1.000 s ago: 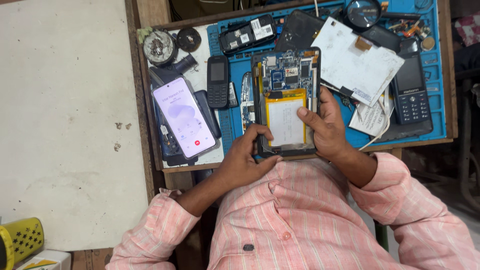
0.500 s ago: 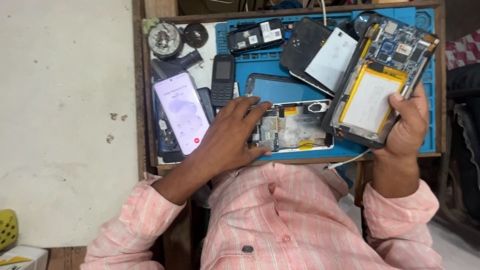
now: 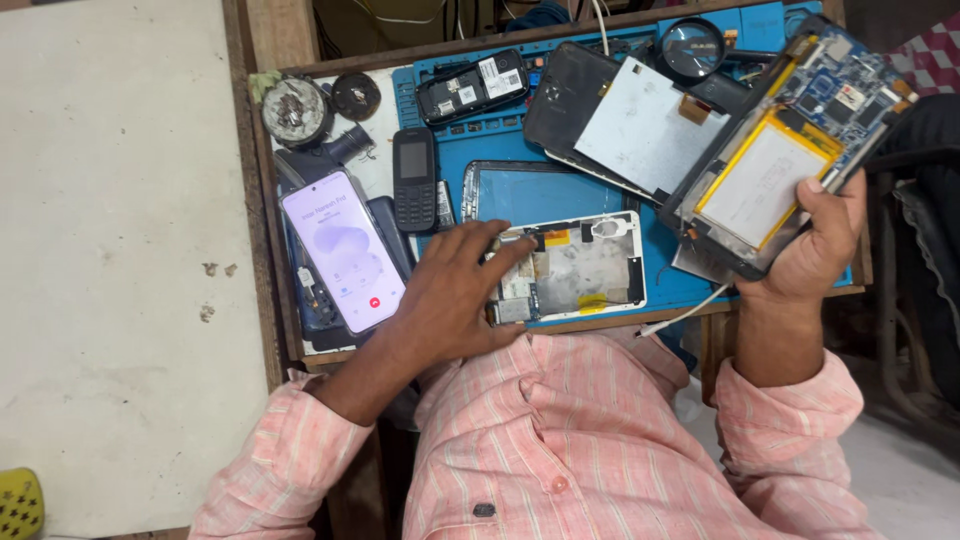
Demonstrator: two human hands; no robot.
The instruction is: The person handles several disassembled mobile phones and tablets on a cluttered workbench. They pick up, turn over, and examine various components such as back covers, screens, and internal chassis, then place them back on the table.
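Note:
My right hand (image 3: 812,252) grips an opened tablet (image 3: 790,140) at the right of the bench, its white battery with yellow edging and blue circuit board showing. My left hand (image 3: 455,290) rests flat on the left end of a white tablet back cover (image 3: 585,265), which lies on the blue work mat (image 3: 530,190). Just left of that hand a lit smartphone (image 3: 345,250) with a call screen lies tilted. A black keypad phone (image 3: 414,178) stands above my left hand.
Further back lie a dark tablet with a grey panel (image 3: 630,120), an opened black phone (image 3: 472,88), a magnifier (image 3: 694,48) and two round tins (image 3: 296,110). A white wall or board (image 3: 110,250) fills the left. My pink striped shirt (image 3: 580,440) covers the near edge.
My right hand lifted the opened tablet off the mat and carried it to the right. The white back cover stayed on the mat, and my left hand moved onto it.

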